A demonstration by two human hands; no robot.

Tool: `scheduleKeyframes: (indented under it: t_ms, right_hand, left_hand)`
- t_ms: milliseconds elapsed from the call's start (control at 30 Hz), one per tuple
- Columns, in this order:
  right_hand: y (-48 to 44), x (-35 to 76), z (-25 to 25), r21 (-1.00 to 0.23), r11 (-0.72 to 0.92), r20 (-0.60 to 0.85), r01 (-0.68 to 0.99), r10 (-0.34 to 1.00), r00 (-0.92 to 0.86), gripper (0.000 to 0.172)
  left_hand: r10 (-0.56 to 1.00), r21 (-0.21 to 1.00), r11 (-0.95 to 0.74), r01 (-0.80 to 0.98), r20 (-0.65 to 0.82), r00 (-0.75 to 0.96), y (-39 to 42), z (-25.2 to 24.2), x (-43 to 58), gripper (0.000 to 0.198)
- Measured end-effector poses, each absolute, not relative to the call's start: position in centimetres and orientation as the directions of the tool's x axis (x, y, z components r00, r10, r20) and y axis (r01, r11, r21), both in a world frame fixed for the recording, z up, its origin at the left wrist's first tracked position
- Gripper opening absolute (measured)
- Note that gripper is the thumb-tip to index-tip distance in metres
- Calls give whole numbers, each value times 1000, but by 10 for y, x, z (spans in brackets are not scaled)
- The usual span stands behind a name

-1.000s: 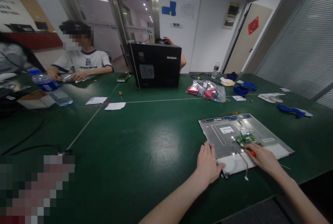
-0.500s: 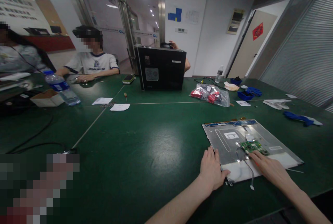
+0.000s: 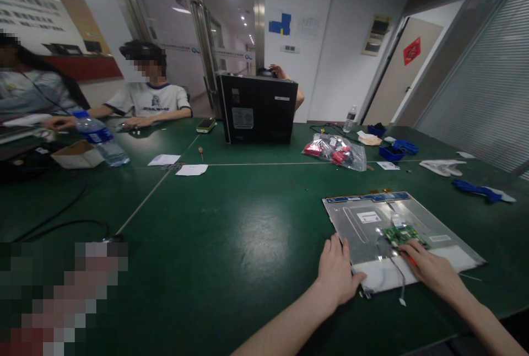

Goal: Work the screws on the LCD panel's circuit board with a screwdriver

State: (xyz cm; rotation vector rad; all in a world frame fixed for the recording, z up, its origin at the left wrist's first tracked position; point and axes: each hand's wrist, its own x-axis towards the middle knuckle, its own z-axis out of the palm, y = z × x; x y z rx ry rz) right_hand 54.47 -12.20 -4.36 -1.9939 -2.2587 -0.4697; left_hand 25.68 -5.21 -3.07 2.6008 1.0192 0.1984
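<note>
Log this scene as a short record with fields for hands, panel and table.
left hand: flat on the table, at the near left corner of the panel
right hand: on the panel beside the green board, over a red tool; grip unclear
panel: metal back up, lying flat
table: green; PC case, bag, bottle farther off
others: a person in a white shirt seated across, left

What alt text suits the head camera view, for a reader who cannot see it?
A person's left hand rests on the near corner of a metal panel lying on a green table, while the right hand rests at the edge of a small green circuit board on it. Farther back stands a black computer tower, with people seated at the left.
</note>
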Motion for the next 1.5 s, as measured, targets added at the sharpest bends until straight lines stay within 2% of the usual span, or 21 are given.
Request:
scheduleKeyframes:
  t_ms: [267,567,633,733,833,967,1167,1500]
  right_hand:
    - [-114,535,-27,43,64,239,997,968,-72,37]
    - [-88,515,-14,141,-199,80,970,979,190,32]
    - [-88,510,-12,167,-268,88,949,962,257,33]
    - [-92,491,-9,130,-292,107,947,954,280,37]
    - [-98,460,-6,65,-243,-14,968,970,245,43]
    - [-100,431,-3,165,-320,-28,933,944,329,45]
    - [-85,440,-5,147,-462,-46,874,880,473,45]
    - [-66,509,4,136,-649,-49,749,751,659,46]
  left_hand:
    - [682,388,-676,626,8,731,-52,-29,255,81]
    - [569,411,-761,502,51,821,-48,-22,267,72]
    - [541,399,-786,472,75,838,-44,-21,274,69]
    - [511,384,-814,436,115,852,-36,-18,284,62]
    - [501,398,-819,413,145,853,-28,-16,288,51]
    - [516,371,-822,432,167,840,-28,-15,269,47]
    - [555,358,-799,482,134,821,-36,-16,195,41]
    - [769,285,-631,721,109,630,-49,-20,50,40]
